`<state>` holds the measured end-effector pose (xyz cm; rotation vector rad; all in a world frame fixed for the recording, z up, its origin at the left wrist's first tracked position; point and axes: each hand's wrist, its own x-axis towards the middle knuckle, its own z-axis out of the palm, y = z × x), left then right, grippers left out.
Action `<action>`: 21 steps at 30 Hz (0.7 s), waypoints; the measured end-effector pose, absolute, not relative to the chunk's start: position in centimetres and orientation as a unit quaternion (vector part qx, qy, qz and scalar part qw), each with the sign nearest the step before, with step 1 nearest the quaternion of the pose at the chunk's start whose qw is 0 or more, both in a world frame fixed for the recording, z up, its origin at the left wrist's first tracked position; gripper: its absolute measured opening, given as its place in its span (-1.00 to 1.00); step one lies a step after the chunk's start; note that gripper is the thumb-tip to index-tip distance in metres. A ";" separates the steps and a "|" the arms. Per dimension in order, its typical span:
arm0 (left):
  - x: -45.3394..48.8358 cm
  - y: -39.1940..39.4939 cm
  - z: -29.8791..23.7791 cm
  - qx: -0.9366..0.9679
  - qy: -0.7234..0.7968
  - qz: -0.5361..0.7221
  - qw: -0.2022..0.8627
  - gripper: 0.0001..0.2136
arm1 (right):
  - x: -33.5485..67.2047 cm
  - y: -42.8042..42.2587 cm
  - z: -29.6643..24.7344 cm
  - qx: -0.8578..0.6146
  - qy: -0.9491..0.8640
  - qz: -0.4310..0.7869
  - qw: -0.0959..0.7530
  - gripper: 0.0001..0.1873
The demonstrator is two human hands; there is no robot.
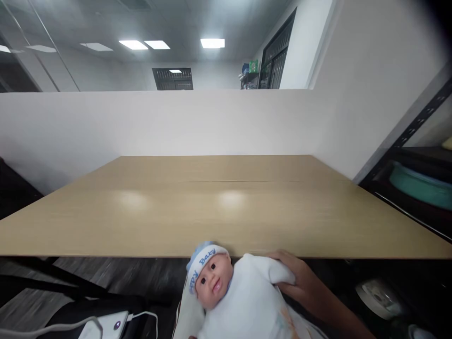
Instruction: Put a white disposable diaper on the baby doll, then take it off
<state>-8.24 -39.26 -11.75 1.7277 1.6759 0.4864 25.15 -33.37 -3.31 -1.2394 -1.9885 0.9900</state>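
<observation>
Tabletop [212,214] runs nine to three o'clock ahead of you; the doll [242,296] lies tilted at six, by the near edge, head toward ten, probably kept close so your body can support it. Your right hand [295,278], at five, has its grip closed round the doll's sleeve [282,272], likely to steady it. White device [108,326] at seven; what's probably your left hand [192,337] barely shows at six, grip can't be told.

Doll [215,282] in white clothing [250,301] and lettered cap [203,266], located at near edge of wooden table [229,221], right hand [294,277] gripping sleeve [281,272], white device [109,328] with cable [143,313], lower left.
</observation>
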 end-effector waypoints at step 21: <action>-6.9 -38.3 -11.2 0.648 0.635 0.319 0.273 -0.74 | 21.1 -35.2 -15.4 -0.483 -0.773 0.334 0.241 -0.59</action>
